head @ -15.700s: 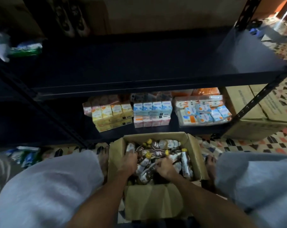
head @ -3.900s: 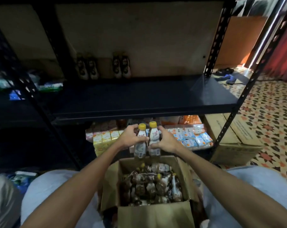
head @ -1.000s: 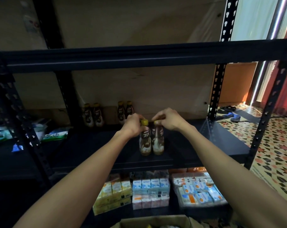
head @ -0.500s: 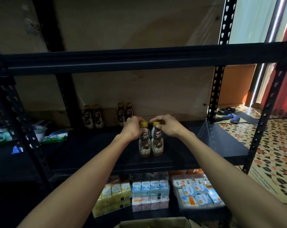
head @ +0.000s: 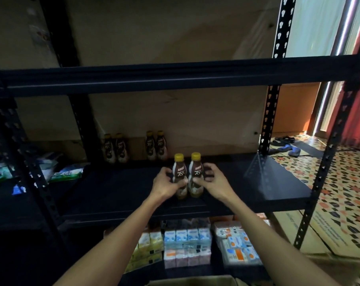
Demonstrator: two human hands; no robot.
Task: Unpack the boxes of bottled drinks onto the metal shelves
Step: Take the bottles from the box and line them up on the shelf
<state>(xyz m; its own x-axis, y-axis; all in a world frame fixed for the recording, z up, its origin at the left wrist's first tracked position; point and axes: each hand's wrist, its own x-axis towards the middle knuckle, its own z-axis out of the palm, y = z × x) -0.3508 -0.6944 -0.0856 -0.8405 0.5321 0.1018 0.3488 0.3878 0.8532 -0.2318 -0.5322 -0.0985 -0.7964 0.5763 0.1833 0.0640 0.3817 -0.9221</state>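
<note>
Holding: your left hand (head: 166, 185) grips the left bottle (head: 180, 172) low on its body, thumb across the front.
Right hand: your right hand (head: 213, 183) lays its thumb on the lower body of the right bottle (head: 197, 171). Its fingers curl just beside the label, and whether they touch cannot be told.
Bottles: both stand upright, side by side and touching, on the middle shelf (head: 117, 188) near its front edge.
Caps and labels: yellow caps and brown labels, each reading "78°C" in pale script (the smaller word above it is too blurred to read).
Back of shelf: four more bottles (head: 152, 145) stand by the wall in two pairs.
Lower shelf: yellow cartons (head: 150, 248), blue-and-white cartons (head: 187, 236) and a wrapped pack (head: 237, 244); the print is too small to read.
Box: only the rim of a cardboard box (head: 195, 281) shows below your arms, its contents hidden.
Floor: a flat carton (head: 319, 230) to your right bears writing, unreadable.
</note>
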